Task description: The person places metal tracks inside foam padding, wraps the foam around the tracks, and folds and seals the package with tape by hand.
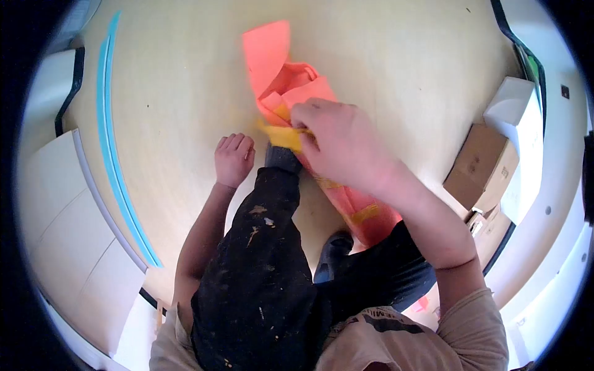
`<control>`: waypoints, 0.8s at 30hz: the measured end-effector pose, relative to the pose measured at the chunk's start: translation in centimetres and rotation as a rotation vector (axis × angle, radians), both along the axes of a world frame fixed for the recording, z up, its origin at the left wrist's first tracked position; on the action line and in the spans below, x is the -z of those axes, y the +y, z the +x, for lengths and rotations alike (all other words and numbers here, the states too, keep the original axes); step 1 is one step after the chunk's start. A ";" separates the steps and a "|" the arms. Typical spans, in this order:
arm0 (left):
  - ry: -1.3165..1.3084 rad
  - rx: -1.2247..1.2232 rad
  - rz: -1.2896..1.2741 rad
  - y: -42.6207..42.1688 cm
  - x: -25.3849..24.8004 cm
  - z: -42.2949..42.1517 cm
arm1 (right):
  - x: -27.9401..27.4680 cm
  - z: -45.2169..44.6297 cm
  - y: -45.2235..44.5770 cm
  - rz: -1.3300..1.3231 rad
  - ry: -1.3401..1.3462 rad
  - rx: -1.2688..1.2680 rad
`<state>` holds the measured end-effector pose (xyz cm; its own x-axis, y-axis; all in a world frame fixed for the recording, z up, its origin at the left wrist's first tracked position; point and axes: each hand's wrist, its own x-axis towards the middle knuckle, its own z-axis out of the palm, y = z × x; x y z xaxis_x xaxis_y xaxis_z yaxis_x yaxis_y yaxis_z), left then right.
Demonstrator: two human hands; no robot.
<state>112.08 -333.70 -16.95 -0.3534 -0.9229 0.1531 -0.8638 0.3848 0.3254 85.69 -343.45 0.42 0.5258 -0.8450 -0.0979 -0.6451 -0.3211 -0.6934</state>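
A long coral-red rolled sheet (346, 201) lies slantwise on the floor between my legs, its upper end loose and folded open. Yellow tape (286, 137) crosses it near that end, and more yellow pieces show farther down the roll. My right hand (337, 139) is closed on the yellow tape at the upper part of the roll, its fingers partly blurred. To the left of the roll and apart from it, my left hand (235, 159) has its fingers curled in, and nothing shows in it.
A cardboard box (481, 167) stands at the right beside a white box (512, 102). Two turquoise strips (110, 136) run along the floor at the left, near pale panels (80, 229). My dark-trousered legs (253, 278) are bent on both sides of the roll.
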 end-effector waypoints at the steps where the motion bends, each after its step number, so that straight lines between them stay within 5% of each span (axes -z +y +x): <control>1: 0.129 -0.128 0.098 0.3 0.1 -0.7 | 0.3 -0.3 -0.3 0.003 -0.003 -0.010; 4: 0.423 -0.378 0.273 0.5 0.8 -0.7 | 0.1 -1.1 -1.8 0.128 0.004 -0.048; 6: 0.913 -0.525 0.449 -0.7 0.7 -0.9 | -0.1 -1.3 -2.5 0.165 0.044 -0.031; 10: 1.268 -0.414 0.926 -1.3 2.4 -0.9 | 0.4 -1.2 -3.0 0.093 -0.023 -0.118; 18: 1.294 -0.421 0.996 -0.8 4.8 1.0 | -0.3 -2.1 -1.6 0.184 -0.072 -0.225; 20: 1.616 -0.619 1.053 -0.8 2.7 1.9 | 0.4 -1.6 0.3 0.132 -0.083 -0.231; 24: 1.771 -0.622 1.020 -0.5 4.4 5.5 | -0.8 0.4 2.2 0.164 -0.111 -0.201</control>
<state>117.62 -334.25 -21.35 -0.1282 -0.7864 -0.6043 0.5968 -0.5478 0.5863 86.10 -341.25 1.20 0.6966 -0.6999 -0.1576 -0.4973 -0.3127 -0.8093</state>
